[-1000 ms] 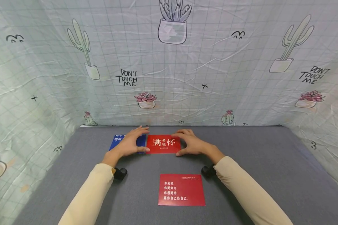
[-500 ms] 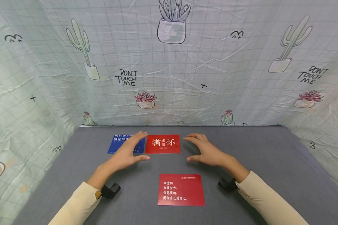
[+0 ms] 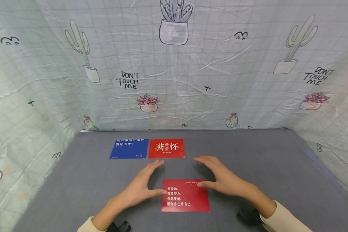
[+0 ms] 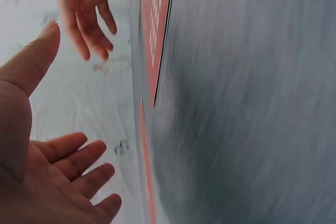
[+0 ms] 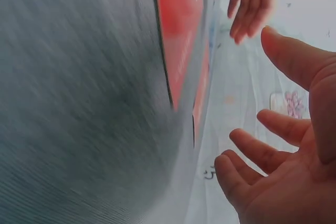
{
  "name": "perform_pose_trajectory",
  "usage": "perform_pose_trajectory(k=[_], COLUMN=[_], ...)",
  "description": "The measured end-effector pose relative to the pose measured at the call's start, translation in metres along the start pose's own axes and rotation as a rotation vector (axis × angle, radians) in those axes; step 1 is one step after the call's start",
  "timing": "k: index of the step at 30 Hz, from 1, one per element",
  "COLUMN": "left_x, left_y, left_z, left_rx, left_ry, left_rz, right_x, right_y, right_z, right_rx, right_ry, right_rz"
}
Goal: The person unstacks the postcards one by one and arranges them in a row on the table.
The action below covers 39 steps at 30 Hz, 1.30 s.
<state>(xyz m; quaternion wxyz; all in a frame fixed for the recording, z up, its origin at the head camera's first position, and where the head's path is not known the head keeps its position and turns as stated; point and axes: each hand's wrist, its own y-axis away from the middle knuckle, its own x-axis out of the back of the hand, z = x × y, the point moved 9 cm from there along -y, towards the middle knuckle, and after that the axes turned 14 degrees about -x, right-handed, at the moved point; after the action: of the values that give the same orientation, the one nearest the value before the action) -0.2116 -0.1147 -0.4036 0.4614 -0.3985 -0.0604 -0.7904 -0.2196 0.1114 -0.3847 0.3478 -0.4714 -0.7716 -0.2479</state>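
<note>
A red card [image 3: 185, 196] with white lettering lies flat on the grey table, nearest the person. My left hand [image 3: 143, 185] hovers at its left side, fingers spread and thumb overlapping the card's left edge in the head view. On the other side my right hand [image 3: 224, 177] hovers with thumb and fingers apart, its thumb over the card's upper right corner. Both palms face each other with nothing held, as the left wrist view shows of the left hand [image 4: 63, 166] and the right wrist view of the right hand [image 5: 283, 156].
Farther back, a blue card [image 3: 129, 149] and a second red card [image 3: 166, 149] lie side by side on the table [image 3: 249, 154]. Behind the table's far edge hangs a pale checked cloth [image 3: 174, 71] printed with cactus drawings, which also lines both sides.
Both hands have left the two far cards and drawn back toward the person, over the near red card. The blue card is now uncovered; the cards lie where they were.
</note>
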Motion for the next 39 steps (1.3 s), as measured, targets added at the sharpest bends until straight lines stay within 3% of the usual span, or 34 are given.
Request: perform_pose_trajectory(k=[9,17,30,39], left_x=[-0.028,-0.040,-0.046,-0.047], left_y=[0.010,0.013,0.016,0.014], left_z=[0.007,0.007,0.003,0.007], left_rx=[0.015,-0.013,-0.060,-0.111], left_ry=[0.056,0.102,0.063,0.018], left_rz=[-0.065,-0.120,-0.108,-0.095], right_x=[-0.016,-0.024,-0.038,-0.040], right_y=[0.026,0.034,0.034,0.034], right_z=[-0.003,-0.005,0.005,0.004], right_rx=[0.001,0.008,0.045,0.116], right_ry=[-0.015,0.004,0.031,0.040], right_rz=[0.025,0.024,-0.037,-0.005])
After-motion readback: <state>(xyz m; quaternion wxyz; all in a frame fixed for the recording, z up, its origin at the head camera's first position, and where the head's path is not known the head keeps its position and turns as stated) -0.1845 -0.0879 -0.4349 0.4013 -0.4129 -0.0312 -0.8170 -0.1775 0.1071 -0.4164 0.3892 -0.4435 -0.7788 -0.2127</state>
